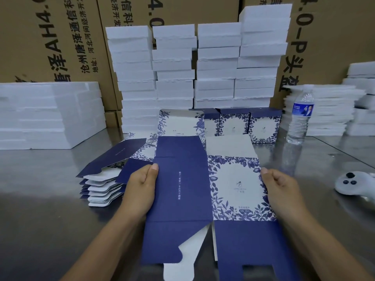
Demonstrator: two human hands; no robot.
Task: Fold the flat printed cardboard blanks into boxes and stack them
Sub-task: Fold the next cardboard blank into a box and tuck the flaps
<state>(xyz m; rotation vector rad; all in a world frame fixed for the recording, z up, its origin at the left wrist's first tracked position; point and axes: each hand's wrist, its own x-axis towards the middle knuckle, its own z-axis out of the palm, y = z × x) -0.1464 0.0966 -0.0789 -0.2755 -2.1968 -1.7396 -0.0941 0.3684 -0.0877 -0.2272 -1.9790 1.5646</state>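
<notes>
Nearest: one blank [182,191] is held just above the surface [50,209], between the two hands. It is collapsed flat, with a navy panel on the left-hand side and a floral panel on the right. The bottom flaps point toward the person and are unfolded.

Left hand [140,187]: thumb on top of the blank's left edge, fingers curled beneath, pinching it.
Right hand [282,189]: the same hold on the right edge, thumb on top.

Step in hand, as judged: start of erecting this blank. It is gripped at both side creases and not yet opened into a tube.

Next move calls for pressing the two edges toward each other so the panels spring square. The bottom flaps then need tucking. Keep the pressure on the creases so the panels do not buckle.

Just left of the left hand: pile of flat blanks [103,185], fanned out on the surface.
Right of the right hand: white controller [353,183], lying apart from the work.

Beyond the hands: folded boxes [264,126] stand in a row, not stacked so far. One more printed piece stands upright to their left; I cannot tell its state.
Beyond the right hand: water bottle [300,118], upright.

Farthest: white foam blocks [203,67] in tall columns, with brown cartons [60,37] behind them.
</notes>
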